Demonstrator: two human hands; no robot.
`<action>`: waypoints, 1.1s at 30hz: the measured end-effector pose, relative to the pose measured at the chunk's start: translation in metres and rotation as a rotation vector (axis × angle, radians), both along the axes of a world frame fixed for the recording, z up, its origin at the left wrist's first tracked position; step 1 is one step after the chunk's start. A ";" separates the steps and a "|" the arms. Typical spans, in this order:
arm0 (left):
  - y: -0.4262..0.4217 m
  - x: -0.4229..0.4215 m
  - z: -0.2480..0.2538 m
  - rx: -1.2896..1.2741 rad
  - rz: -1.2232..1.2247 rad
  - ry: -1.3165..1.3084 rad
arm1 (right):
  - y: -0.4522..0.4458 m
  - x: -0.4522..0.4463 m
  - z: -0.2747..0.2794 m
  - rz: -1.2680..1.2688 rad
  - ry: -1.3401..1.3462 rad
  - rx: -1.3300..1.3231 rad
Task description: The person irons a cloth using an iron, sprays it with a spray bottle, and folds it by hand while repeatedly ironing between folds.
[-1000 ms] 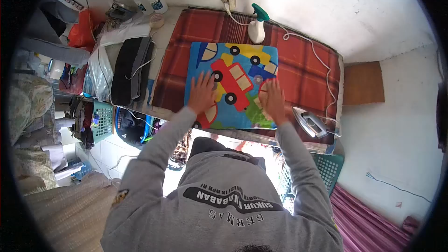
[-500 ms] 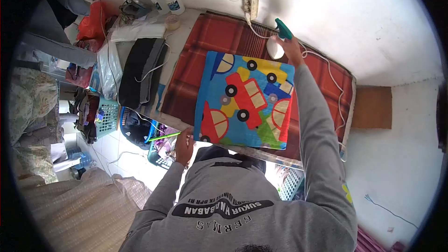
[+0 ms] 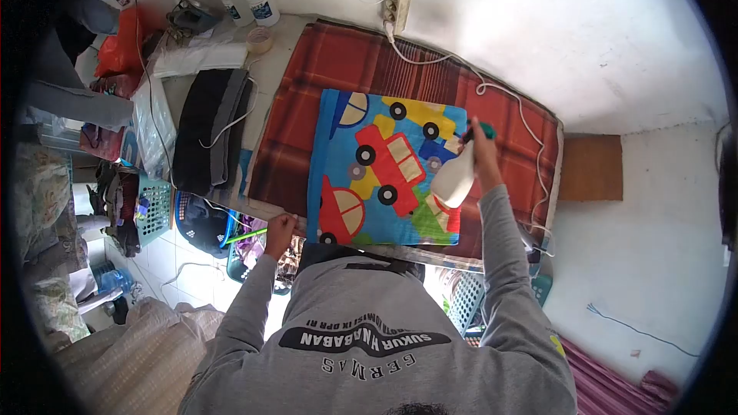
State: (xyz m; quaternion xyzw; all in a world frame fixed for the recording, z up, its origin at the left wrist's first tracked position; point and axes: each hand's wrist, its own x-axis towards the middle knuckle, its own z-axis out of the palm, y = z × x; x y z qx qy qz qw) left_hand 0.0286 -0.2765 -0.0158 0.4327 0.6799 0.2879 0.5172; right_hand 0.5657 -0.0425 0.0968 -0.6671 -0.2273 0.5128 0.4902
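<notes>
My right hand (image 3: 484,155) is closed around the neck of a spray bottle (image 3: 453,179), which has a white body and a green head. The bottle is tilted over the right part of a folded cloth (image 3: 384,207) printed with colourful cars on blue. The cloth lies on a red plaid cover (image 3: 307,107). My left hand (image 3: 280,237) is closed at the table's front edge, left of the cloth's near corner. Beside it runs a thin green strip (image 3: 250,236); whether the fingers hold this strip, the edge or anything else is hidden.
Dark folded garments (image 3: 211,131) lie left of the plaid cover. Two clear bottles (image 3: 261,1) and a tape roll (image 3: 259,40) stand behind them. From the wall power strip (image 3: 397,4), a white cord (image 3: 526,119) runs along the back and right. Baskets (image 3: 156,204) stand below.
My right hand has brought the spray bottle from the back edge near the wall forward over the car-print cloth. My left hand stays by the front edge. The whole view has shifted slightly.
</notes>
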 end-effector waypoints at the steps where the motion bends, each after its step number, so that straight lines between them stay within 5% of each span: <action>1: 0.000 -0.002 -0.003 -0.020 0.005 -0.061 | -0.001 0.000 -0.019 0.001 -0.001 -0.002; 5: -0.004 -0.004 -0.018 0.048 0.056 -0.145 | 0.003 -0.038 -0.052 0.052 0.107 -0.196; 14: -0.005 0.002 -0.009 0.036 0.090 -0.147 | 0.004 -0.203 -0.007 0.448 0.161 -0.092; 23: 0.000 -0.007 -0.014 -0.032 0.054 -0.239 | -0.085 -0.054 -0.020 0.198 0.019 -0.131; 28: 0.002 -0.013 -0.016 -0.048 -0.001 -0.227 | -0.143 -0.019 -0.011 -0.181 -0.132 -0.056; 31: 0.004 -0.015 -0.018 -0.043 -0.010 -0.250 | -0.151 -0.049 -0.020 -0.102 -0.006 -0.301; 33: 0.004 -0.017 -0.017 -0.046 -0.048 -0.197 | -0.146 -0.094 -0.019 0.021 0.017 -0.209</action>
